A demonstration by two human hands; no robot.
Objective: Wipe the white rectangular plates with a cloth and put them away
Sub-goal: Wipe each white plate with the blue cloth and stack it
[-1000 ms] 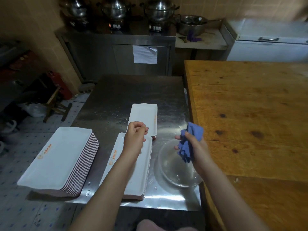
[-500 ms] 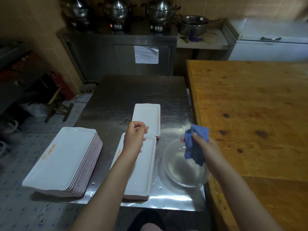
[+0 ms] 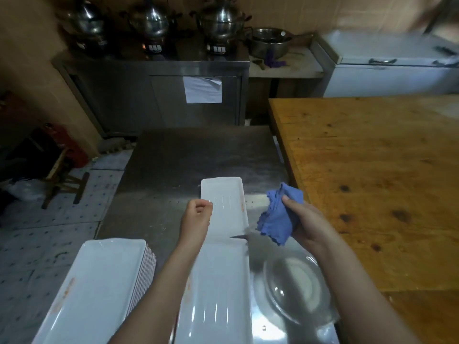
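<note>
Cloth (image 3: 278,219) moved clear of bowl (image 3: 298,281); my right hand (image 3: 306,220) fingers gripped it beside plate (image 3: 224,207); left hand (image 3: 196,216) fingers curled, empty.

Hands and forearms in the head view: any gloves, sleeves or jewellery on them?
No. The left hand and right hand are bare, with no gloves, rings or watch visible. The left forearm and right forearm are bare too; no sleeve shows within the frame.
</note>
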